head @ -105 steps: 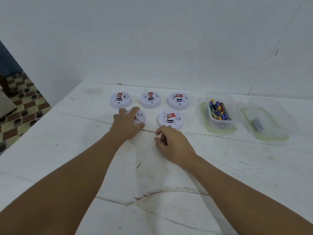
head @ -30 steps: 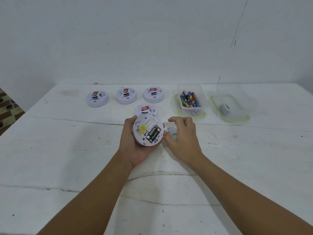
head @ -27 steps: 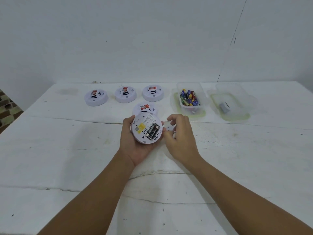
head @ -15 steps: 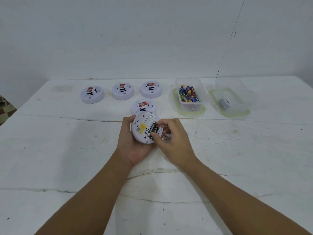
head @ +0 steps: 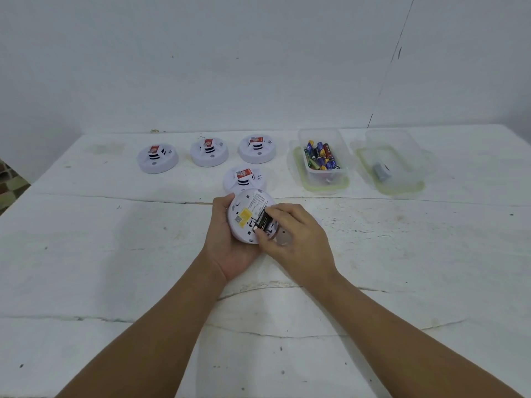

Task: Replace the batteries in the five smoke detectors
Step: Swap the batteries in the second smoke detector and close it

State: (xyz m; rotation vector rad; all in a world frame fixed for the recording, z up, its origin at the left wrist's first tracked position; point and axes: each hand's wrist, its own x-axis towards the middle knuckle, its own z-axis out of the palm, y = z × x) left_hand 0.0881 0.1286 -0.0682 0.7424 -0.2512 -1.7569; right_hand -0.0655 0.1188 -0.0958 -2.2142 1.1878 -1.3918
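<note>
Pinching old battery point(head: 262, 220) with right hand point(head: 296, 235) in detector point(head: 250, 215), cradled underside-up in left hand point(head: 230, 239) over surface point(head: 115, 254) | risk, we judge: battery springs loose or detector slips | fresh batteries point(head: 321, 156) in tub beyond right hand

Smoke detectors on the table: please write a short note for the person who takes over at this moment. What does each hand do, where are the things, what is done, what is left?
Left hand holds one smoke detector bottom up, battery bay open.
Right hand pinches a battery in that bay; I cannot tell if it is free yet.
Four other detectors lie face up on the table, untouched.
Box of batteries stands at the back right; beside it a second box with one grey item.
Done: first detector opened. Left: swap its batteries, close it, then the other four.
</note>
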